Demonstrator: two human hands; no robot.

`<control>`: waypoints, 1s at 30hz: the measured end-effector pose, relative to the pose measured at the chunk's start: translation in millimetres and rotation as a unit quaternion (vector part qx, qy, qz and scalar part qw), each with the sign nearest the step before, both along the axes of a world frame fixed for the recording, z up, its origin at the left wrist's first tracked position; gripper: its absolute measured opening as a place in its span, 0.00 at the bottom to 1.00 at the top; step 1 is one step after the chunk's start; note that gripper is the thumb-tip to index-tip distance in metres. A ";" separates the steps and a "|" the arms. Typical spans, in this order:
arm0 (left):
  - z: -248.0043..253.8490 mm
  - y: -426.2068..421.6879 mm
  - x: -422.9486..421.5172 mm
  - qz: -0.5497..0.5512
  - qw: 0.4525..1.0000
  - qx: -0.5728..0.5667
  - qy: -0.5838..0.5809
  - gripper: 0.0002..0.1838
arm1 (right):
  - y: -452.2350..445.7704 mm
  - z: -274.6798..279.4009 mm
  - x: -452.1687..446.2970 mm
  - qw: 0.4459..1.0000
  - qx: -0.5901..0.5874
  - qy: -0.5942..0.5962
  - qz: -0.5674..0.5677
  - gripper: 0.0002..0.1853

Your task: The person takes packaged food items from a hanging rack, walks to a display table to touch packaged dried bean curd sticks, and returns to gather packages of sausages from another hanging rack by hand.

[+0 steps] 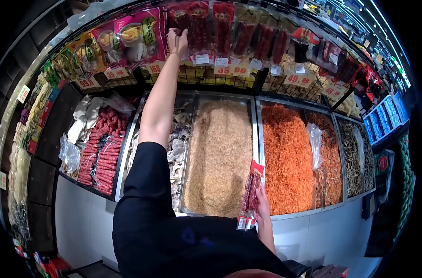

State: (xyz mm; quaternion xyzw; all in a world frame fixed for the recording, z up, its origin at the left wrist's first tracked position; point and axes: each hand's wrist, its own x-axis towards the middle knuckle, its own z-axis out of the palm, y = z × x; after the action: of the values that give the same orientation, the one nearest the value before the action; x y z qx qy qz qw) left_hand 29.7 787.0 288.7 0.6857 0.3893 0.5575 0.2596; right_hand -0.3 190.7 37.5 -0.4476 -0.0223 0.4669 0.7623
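My left hand (177,42) reaches up to the hanging rack, its fingers curled at the lower part of a red pack of dried sausages (179,17). The fingers hide part of that pack. Lower down, my right hand (262,204) holds another clear-and-red pack of dried sausages (251,197) upright by its right side. That pack is in front of the border between a bin of tiny pale dried shrimp (220,153) and a bin of orange dried shrimp (287,157). More sausage packs (222,30) hang right of my left hand.
Pink snack bags (136,34) hang left of my left hand. Price cards (232,69) line the rack's lower edge. Loose red sausages (106,153) fill a bin at left; small dried fish (350,148) lie at right. A plastic bag (314,143) rests on the orange shrimp.
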 end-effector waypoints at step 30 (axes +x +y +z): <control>-183.0 -303.2 -131.4 -0.404 0.818 -0.408 -0.033 0.15 | 35.3 47.7 -10.2 0.997 0.023 -0.077 0.022 0.30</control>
State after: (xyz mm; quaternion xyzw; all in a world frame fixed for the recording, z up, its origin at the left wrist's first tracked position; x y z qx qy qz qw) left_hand -101.6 483.8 105.7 0.5939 0.2605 0.2153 0.7302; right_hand -10.5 226.0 85.2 -0.4636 -0.1013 0.4475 0.7580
